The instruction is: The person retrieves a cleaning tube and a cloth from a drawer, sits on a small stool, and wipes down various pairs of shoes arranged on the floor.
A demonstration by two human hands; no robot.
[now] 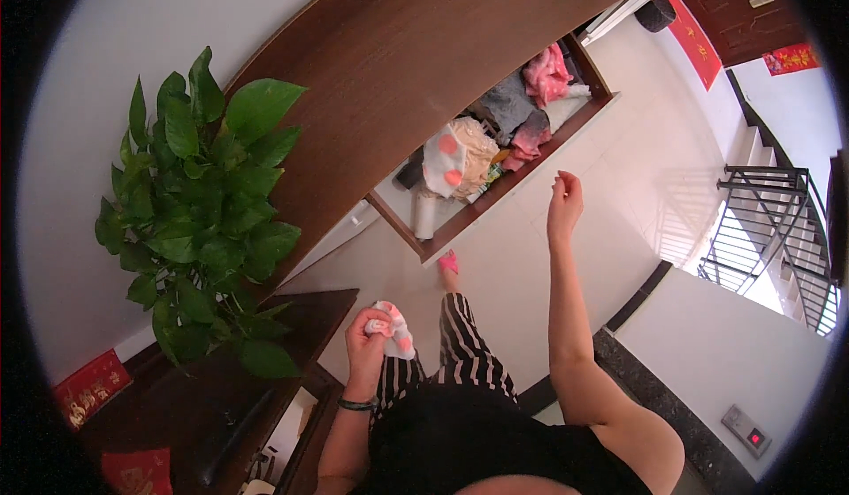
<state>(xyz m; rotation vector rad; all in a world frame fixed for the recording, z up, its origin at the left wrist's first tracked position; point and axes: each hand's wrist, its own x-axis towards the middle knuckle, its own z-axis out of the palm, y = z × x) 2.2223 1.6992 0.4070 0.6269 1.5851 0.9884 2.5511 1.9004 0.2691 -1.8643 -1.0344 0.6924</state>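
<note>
My left hand (366,346) grips a bunched white sock with pink spots (396,336) in front of my left thigh. Loosely curled, my right hand (566,204) hangs in the air to the right of a pulled-out wooden drawer (457,235), and I see nothing in it. A similar white sock with pink-orange spots (438,164) lies in the drawer against a beige cloth (476,156). Farther along are grey fabric (509,105), a pink and grey sock (528,142) and a pink cloth with white dots (548,75). A white cylinder (425,215) lies in the near corner.
Above the drawer runs a brown wooden cabinet top (398,57). A leafy green potted plant (205,216) stands at left, over a lower dark wooden surface (166,415). To the right are pale floor tiles (630,143) and a black stair railing (763,229).
</note>
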